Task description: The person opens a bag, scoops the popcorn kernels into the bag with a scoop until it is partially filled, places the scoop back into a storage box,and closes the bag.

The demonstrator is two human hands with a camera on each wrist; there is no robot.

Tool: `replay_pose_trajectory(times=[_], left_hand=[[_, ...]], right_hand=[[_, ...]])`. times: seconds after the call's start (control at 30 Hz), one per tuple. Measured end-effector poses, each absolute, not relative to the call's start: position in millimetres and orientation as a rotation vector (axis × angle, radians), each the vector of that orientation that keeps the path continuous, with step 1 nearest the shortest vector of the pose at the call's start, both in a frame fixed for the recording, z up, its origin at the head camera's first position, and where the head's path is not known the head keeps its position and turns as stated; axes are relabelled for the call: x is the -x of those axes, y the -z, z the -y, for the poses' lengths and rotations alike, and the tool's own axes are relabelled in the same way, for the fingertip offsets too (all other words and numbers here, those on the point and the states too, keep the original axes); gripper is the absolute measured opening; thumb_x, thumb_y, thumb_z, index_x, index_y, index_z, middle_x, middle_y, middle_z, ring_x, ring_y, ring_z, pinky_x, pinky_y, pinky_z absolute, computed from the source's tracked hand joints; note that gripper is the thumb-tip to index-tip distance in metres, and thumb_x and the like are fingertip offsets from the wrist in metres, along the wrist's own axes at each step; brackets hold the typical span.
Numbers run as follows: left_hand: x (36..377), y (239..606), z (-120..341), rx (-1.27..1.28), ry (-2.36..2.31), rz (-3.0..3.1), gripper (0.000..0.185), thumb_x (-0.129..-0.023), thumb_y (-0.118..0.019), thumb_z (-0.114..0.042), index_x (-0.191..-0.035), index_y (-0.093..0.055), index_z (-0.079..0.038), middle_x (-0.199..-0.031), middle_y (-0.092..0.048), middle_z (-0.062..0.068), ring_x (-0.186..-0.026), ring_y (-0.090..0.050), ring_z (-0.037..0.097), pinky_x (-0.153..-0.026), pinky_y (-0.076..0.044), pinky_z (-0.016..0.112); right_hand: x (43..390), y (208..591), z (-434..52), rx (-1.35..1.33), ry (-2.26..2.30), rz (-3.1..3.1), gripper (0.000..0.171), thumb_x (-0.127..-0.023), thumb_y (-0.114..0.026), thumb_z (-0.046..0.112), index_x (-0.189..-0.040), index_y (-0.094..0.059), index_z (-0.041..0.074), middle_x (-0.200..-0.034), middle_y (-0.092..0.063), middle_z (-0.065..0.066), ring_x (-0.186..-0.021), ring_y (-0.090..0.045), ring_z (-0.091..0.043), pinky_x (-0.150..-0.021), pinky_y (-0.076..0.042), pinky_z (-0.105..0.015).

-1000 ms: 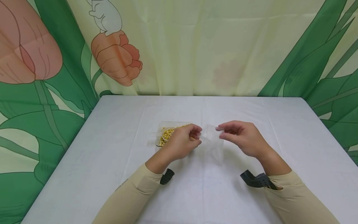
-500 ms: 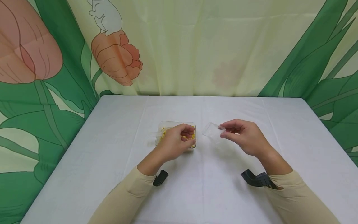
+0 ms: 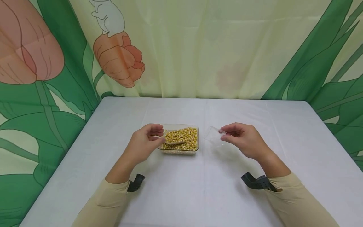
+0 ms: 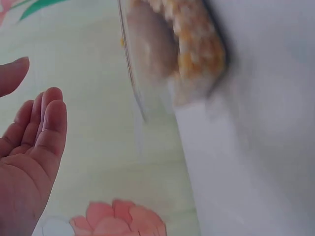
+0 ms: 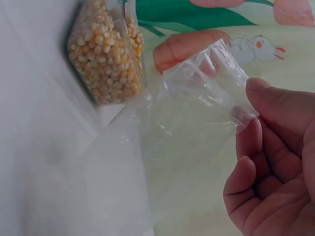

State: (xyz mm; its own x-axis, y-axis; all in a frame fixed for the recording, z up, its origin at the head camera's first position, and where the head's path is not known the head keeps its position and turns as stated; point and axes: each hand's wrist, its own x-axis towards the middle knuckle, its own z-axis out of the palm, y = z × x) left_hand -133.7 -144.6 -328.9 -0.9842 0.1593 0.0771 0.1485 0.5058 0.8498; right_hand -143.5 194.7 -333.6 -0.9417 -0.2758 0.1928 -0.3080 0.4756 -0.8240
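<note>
Left hand (image 3: 143,142), fingers relaxed and empty, hovers at the left end of a clear container (image 3: 180,152) of yellow kernels (image 3: 190,138) on the worktop (image 3: 207,195); right hand (image 3: 248,138) pinches a plastic bag (image 5: 197,108) by its edge, just right of the container. A scoop (image 3: 175,143) rests among the kernels.

I've got a white-clothed table (image 3: 204,195), far edge straight across at 12 o'clock. Directly on it I see a clear rectangular container (image 3: 179,152) of yellow corn kernels (image 3: 189,135), 12 o'clock, short of that edge.

A white-covered table (image 3: 184,192) stands before a pale yellow curtain (image 3: 181,56) printed with green leaves (image 3: 314,64) and a rabbit (image 3: 110,17).
</note>
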Motion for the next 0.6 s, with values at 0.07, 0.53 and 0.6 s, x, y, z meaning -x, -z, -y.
replay_pose_trajectory(times=[0.07, 0.53, 0.6], left_hand=[[134, 329, 157, -0.227, -1.505, -2.752, 0.041, -0.09, -0.074, -0.005, -0.127, -0.059, 0.002, -0.117, -0.066, 0.016, -0.109, -0.063, 0.026, -0.094, -0.053, 0.036], [144, 346, 193, -0.157, -1.374, -2.805, 0.039, -0.091, -0.074, -0.008, -0.126, -0.06, 0.001, -0.123, -0.064, 0.018, -0.117, -0.058, 0.033, -0.102, -0.046, 0.044], [146, 349, 195, -0.181, -1.354, -2.79, 0.04, -0.091, -0.074, -0.009, -0.127, -0.06, 0.001, -0.125, -0.063, 0.019, -0.119, -0.057, 0.035, -0.103, -0.045, 0.046]], right_hand=[[144, 334, -194, -0.514, -1.49, 2.682, 0.023, -0.089, -0.077, 0.006, -0.11, -0.072, -0.002, -0.103, -0.073, -0.014, -0.084, -0.064, -0.013, -0.073, -0.054, -0.02], [146, 338, -189, -0.478, -1.473, 2.684, 0.021, -0.09, -0.076, 0.006, -0.109, -0.072, -0.001, -0.099, -0.074, -0.01, -0.084, -0.064, -0.016, -0.072, -0.054, -0.02], [146, 338, -188, -0.482, -1.465, 2.669, 0.021, -0.09, -0.075, 0.005, -0.109, -0.071, -0.001, -0.099, -0.073, -0.01, -0.084, -0.064, -0.015, -0.071, -0.054, -0.02]])
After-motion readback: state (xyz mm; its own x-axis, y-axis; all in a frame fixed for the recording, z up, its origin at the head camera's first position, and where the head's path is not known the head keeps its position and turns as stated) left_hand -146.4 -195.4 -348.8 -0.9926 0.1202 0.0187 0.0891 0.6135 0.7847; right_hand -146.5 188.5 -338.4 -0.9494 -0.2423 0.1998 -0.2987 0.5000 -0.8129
